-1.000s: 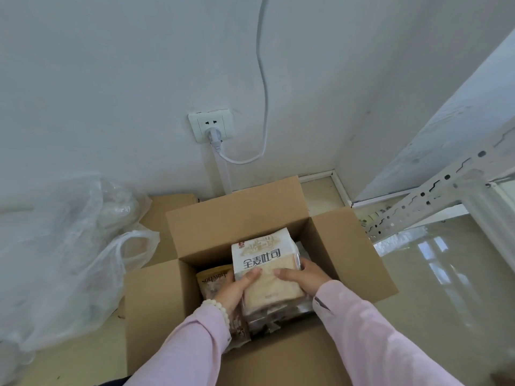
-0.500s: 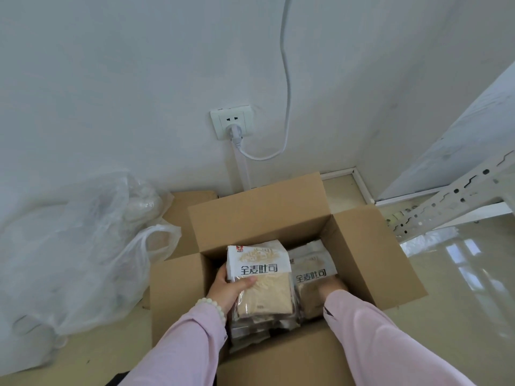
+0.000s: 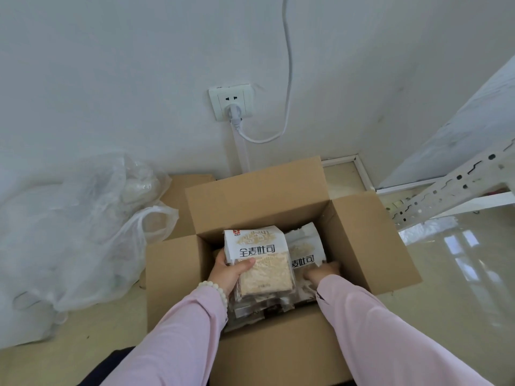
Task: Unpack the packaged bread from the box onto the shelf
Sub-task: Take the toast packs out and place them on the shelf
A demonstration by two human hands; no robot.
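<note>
An open cardboard box [image 3: 370,235] stands on the floor in front of me with its flaps spread. My left hand [image 3: 231,271] grips a white bread package [image 3: 259,260] with black characters, held upright over the box's left side. A second bread package [image 3: 305,249] of the same kind stands to its right inside the box. My right hand [image 3: 323,271] is down on that second package's lower edge, fingers curled around it. More packages [image 3: 250,310] lie underneath, partly hidden by my sleeves. The white perforated shelf frame [image 3: 451,188] shows at the right edge.
Clear plastic bags [image 3: 69,232] are heaped on the floor to the left of the box. A wall socket [image 3: 231,101] with a plugged white cable sits on the wall behind. Glossy floor [image 3: 459,274] extends to the right under the shelf frame.
My right hand left the first package and went down to a second one on the right. The left hand now holds the first package alone. The camera shifted slightly.
</note>
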